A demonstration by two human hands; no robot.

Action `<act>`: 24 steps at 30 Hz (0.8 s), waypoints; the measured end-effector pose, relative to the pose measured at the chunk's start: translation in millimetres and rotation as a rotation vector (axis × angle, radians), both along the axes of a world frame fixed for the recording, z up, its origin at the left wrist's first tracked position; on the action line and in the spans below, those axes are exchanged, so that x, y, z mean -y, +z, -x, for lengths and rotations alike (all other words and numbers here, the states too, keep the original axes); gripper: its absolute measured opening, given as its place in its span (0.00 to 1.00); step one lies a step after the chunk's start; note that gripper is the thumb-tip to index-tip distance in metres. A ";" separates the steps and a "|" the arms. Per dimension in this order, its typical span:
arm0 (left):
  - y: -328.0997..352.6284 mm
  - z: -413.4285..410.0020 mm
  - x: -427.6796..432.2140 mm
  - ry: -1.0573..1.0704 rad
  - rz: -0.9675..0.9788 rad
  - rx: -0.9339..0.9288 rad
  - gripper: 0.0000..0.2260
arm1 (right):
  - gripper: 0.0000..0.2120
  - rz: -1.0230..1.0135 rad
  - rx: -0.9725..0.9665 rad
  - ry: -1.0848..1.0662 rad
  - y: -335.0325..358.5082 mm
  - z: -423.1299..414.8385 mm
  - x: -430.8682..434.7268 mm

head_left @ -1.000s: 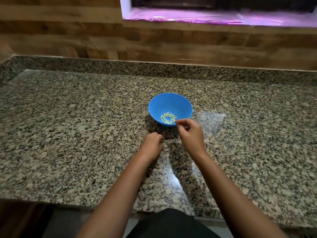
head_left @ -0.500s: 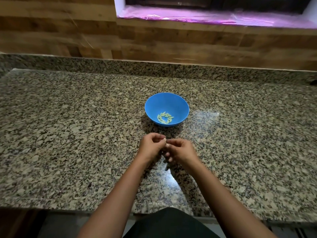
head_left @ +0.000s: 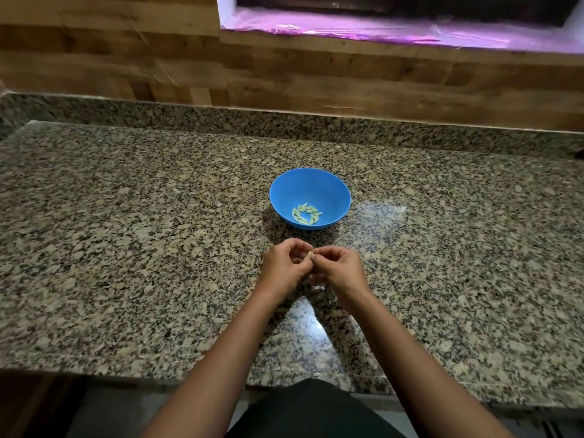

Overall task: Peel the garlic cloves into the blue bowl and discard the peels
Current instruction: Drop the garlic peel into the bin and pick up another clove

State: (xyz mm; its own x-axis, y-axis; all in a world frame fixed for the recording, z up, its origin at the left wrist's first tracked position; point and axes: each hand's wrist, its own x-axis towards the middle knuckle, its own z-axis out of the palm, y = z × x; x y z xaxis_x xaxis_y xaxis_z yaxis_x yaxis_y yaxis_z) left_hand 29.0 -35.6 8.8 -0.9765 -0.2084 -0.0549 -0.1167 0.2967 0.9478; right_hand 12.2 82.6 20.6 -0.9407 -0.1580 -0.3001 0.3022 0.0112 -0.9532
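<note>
Your left hand (head_left: 284, 267) and right hand (head_left: 339, 268) meet, fingertips pinching one clove (head_left: 311, 255) just before the bowl (head_left: 335, 191) holding peeled cloves (head_left: 306, 214).

I'm looking down on a speckled granite bench (head_left: 126, 248), polished enough to throw glare patches near its front edge, with a raised strip of the same stone along the back. Directly on it I see one thing, a blue bowl (head_left: 328, 188), sitting upright about mid-bench. Pale peeled garlic cloves (head_left: 306, 214) lie in a small cluster on the bowl's floor.
</note>
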 end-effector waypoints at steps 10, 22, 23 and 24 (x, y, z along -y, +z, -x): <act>-9.6 3.3 7.1 -0.009 0.317 0.029 0.07 | 0.05 0.122 0.186 -0.035 8.5 7.1 -12.2; -47.6 -24.8 -10.1 -0.271 0.737 -0.201 0.16 | 0.05 -1.073 -0.289 0.448 15.8 19.3 -32.7; -51.1 -28.4 -11.8 -0.274 0.772 -0.224 0.16 | 0.05 -1.172 -0.361 0.520 16.4 19.7 -30.8; -54.2 -30.4 -12.4 -0.275 0.800 -0.242 0.16 | 0.05 -1.239 -0.414 0.581 15.4 20.3 -28.8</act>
